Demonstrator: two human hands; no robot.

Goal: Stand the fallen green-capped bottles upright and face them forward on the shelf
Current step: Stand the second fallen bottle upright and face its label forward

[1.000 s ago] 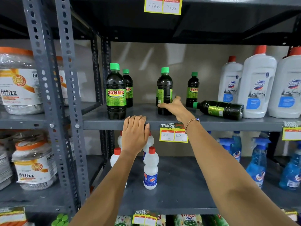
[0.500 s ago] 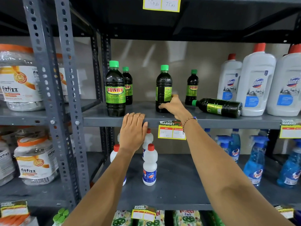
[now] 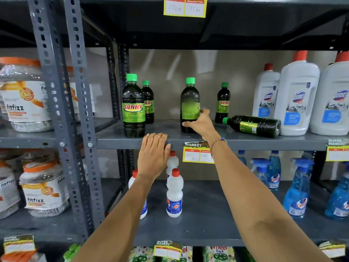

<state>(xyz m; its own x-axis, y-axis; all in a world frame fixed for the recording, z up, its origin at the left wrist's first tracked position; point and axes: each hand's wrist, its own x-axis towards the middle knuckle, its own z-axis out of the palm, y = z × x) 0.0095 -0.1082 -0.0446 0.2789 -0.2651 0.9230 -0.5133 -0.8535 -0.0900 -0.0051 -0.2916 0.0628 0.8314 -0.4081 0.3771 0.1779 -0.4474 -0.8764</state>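
Note:
Several dark bottles with green caps stand on the grey middle shelf [image 3: 117,138]. My right hand [image 3: 201,124] grips the base of the upright centre bottle [image 3: 189,103], whose label faces sideways and looks blurred. One bottle [image 3: 252,126] lies on its side to the right, cap pointing left. An upright front-left bottle [image 3: 133,106] shows its SUNNY label forward, with another [image 3: 148,102] behind it and a further one [image 3: 223,103] at the back right. My left hand [image 3: 154,156] rests flat on the shelf's front edge, holding nothing.
Large white Domex bottles [image 3: 296,95] stand right of the fallen bottle. Small white red-capped bottles [image 3: 174,193] and blue spray bottles [image 3: 297,188] fill the lower shelf. Fitfizz jars [image 3: 24,95] sit on the left rack behind perforated grey uprights [image 3: 75,91]. Price tags [image 3: 198,152] hang on shelf edges.
My right hand has turned the centre bottle on the spot, so its label has rotated. The left hand stays on the shelf edge.

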